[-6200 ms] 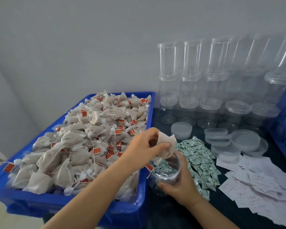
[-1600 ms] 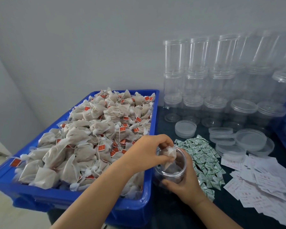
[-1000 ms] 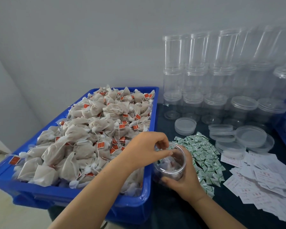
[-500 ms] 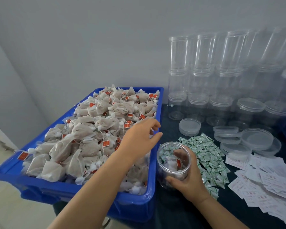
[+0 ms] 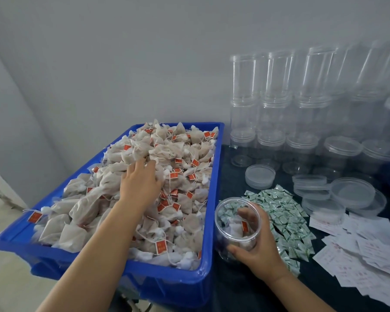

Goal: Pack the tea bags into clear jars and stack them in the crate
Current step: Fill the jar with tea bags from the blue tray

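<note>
1. Tea bags [image 5: 167, 167], beige pouches with strings and red tags, lie heaped in the blue crate [image 5: 214, 199] on the left of the dark table [image 5: 234, 287]. A few already sit in the clear jar [image 5: 236, 230] just beside the crate's right wall.
2. Step in hand: filling the jar. It appears less than half full, so packing seems far from complete, and no filled jar is visible anywhere as stacked.
3. Left hand [image 5: 140, 183]: reaches over the heap, palm down, fingers spread and resting on the bags near the middle of the crate. Nothing is gripped yet.
4. Right hand [image 5: 257, 251]: wraps around the far side and base of the jar, holding it tilted with the mouth toward the crate.
5. Next move, as a judgement: the left hand needs to close on one or more bags, lift them free of tangled strings, and carry them across the crate wall into the jar mouth.
6. Nearby supplies: small green-and-white sachets [image 5: 279, 212] lie piled right of the jar, some touching it; loose clear lids [image 5: 259, 174], stacked empty jars [image 5: 277, 113] and white paper slips [image 5: 365, 248] stand further right.
</note>
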Demonstrator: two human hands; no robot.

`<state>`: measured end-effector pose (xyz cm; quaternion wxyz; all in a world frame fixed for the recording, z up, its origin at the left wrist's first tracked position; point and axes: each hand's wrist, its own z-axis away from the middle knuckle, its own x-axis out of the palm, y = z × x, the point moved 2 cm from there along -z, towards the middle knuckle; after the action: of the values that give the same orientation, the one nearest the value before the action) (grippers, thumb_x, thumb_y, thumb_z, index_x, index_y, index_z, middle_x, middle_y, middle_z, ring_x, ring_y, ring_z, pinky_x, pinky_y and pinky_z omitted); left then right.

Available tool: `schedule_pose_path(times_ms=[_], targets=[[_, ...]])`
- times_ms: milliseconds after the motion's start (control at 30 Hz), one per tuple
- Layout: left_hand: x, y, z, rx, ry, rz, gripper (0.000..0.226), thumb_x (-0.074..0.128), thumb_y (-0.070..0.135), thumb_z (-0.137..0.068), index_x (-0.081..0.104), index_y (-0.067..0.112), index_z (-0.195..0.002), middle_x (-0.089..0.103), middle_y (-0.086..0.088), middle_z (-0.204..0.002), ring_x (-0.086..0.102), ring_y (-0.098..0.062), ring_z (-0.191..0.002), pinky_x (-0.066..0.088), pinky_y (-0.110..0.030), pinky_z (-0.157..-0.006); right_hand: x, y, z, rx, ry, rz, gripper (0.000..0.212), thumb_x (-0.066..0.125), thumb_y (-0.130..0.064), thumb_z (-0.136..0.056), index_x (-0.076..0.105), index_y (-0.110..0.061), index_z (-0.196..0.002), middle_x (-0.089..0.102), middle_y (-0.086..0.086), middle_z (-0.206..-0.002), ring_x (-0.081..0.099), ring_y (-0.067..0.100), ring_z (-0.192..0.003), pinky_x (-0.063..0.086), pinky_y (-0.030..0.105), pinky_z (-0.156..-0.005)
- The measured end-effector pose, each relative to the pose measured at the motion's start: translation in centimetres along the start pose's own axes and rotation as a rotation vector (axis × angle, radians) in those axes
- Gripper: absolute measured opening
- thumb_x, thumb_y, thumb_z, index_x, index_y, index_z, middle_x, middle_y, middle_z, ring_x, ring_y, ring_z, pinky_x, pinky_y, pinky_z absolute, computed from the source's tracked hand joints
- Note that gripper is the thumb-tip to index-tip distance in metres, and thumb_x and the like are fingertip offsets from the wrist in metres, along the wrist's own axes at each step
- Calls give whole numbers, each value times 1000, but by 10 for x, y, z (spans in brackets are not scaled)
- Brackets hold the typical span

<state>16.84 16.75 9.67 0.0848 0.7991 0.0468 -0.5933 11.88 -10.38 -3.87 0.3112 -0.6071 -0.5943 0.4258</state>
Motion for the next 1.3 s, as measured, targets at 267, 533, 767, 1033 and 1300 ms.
schedule_pose_path(times_ms=[267, 533, 767, 1033, 1300], targets=[[4, -6, -2, -30, -18, -49, 51, 53, 22, -94, 36, 18, -142, 38, -9, -147, 36, -32, -132, 38, -43, -103, 0, 0, 0, 9, 3, 8, 93, 85, -40, -58, 35, -59, -134, 53, -24, -125, 52, 4, -125, 41, 12, -99], [-1, -3, 1, 10, 61, 69, 35, 59, 19, -90, 56, 18, -125, 58, -5, -120, 49, -27, -114, 42, -38, -91, 1, -2, -1, 3, 6, -4, 92, 84, -39, -56, 36, -60, -132, 54, -23, -124, 53, 4, -124, 42, 13, -100], [-9, 24, 18, 100, 102, 358, 44, 65, 34, -88, 50, 21, -127, 63, 0, -114, 59, -18, -98, 50, -34, -78, 0, -4, 1, -2, 10, 1, 93, 83, -38, -56, 35, -65, -130, 53, -28, -123, 52, 1, -124, 41, 10, -98], [-13, 57, 31, 252, -51, 793, 32, 71, 37, -83, 53, 34, -109, 56, 24, -102, 52, 16, -89, 39, -3, -71, 0, -6, 0, -14, 11, -3, 91, 83, -37, -55, 36, -64, -129, 53, -27, -122, 53, 0, -121, 42, 10, -97], [-28, 88, 47, 406, -311, 977, 20, 72, 35, -82, 58, 35, -96, 66, 21, -93, 63, 2, -83, 52, -16, -73, 1, -4, 0, 0, 26, -9, 93, 84, -38, -56, 36, -61, -132, 53, -26, -124, 54, 1, -120, 44, 12, -96]])
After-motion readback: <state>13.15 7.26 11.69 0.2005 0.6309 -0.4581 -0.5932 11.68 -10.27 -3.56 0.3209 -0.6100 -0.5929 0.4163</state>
